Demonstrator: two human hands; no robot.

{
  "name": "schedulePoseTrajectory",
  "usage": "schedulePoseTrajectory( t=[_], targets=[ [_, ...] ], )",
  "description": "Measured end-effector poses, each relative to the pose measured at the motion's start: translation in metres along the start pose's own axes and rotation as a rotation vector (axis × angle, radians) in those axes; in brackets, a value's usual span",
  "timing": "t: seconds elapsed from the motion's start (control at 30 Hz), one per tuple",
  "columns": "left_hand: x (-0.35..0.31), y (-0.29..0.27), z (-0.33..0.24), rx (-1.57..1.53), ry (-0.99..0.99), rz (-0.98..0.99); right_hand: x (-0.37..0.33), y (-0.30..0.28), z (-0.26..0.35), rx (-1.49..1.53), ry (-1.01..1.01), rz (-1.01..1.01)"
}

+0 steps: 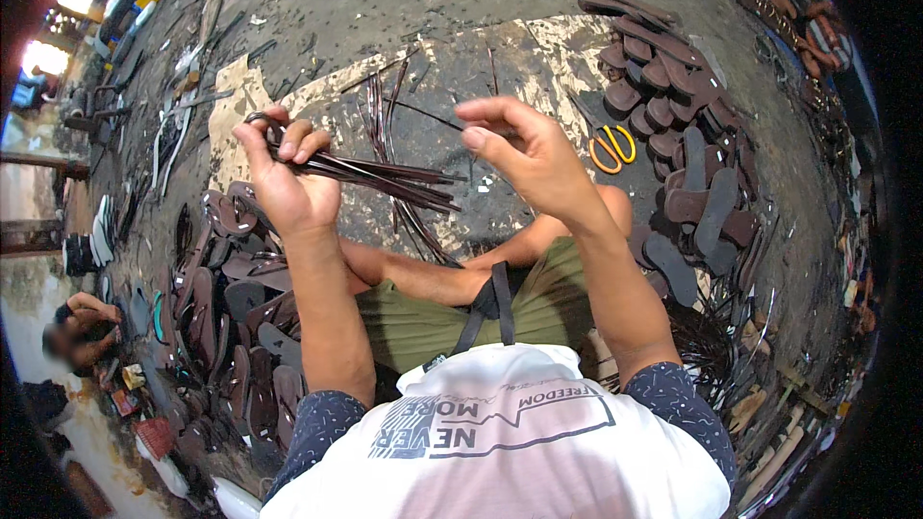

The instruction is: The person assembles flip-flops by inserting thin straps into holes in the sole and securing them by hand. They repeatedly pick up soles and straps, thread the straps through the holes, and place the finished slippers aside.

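Bundle of dark, glossy strips (385,178) sits in the left hand (293,194), fingers curled firmly over one end, the free ends fanning out toward the middle of the view. I note a dark curved piece by the forefinger; from my distance I cannot tell whether it belongs to the bundle.

Right hand (538,163) is well apart from the left, thumb and forefinger nearly meeting. A single thin strip (423,112) runs up to these fingertips; I cannot tell if it is pinched or merely lies behind them.

Handling, my judgement: light, bendy but springy, since the free ends hold fairly straight without drooping much. The shine suggests a smooth surface, so single strips could slide out of a loose grip. Not fragile, I think; tangling looks the likelier trouble. I would hold the bundle near its gathered end and take a single strip by its tip.

Around: more loose strips (377,125) on the worn ground sheet (553,43) beyond the bundle; scissors (615,149) with orange and yellow handles to the right; piled brown soles (663,86) just past them.
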State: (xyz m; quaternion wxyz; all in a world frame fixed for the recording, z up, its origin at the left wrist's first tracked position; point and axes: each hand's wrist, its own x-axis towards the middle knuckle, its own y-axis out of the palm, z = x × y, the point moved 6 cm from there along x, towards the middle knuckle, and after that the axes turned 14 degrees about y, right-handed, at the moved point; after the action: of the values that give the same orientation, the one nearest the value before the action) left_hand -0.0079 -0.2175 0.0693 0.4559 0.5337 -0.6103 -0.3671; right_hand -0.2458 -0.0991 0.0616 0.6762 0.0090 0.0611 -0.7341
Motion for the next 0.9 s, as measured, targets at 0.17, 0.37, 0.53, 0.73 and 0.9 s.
schedulePoseTrajectory(
  t=[0.17, 0.37, 0.53, 0.73, 0.9],
  targets=[
    [-0.017, -0.009, 0.036, 0.178, -0.037, -0.033, 0.012, 0.085, -0.003, -0.156, 0.084, 0.287],
    [-0.070, -0.012, 0.051, 0.376, -0.113, -0.112, -0.006, 0.107, -0.079, 0.186, 0.427, 0.676],
    [-0.056, -0.050, 0.028, 0.395, -0.073, 0.002, 0.042, -0.019, -0.164, -0.286, 0.069, 0.240],
    [-0.060, -0.065, 0.016, 0.520, -0.202, -0.040, 0.015, -0.244, -0.312, -1.416, 0.512, -0.398],
    [-0.068, -0.057, 0.076, 0.668, -0.430, -0.114, 0.010, -0.230, -0.271, -0.983, 0.773, -0.438]
  ],
)
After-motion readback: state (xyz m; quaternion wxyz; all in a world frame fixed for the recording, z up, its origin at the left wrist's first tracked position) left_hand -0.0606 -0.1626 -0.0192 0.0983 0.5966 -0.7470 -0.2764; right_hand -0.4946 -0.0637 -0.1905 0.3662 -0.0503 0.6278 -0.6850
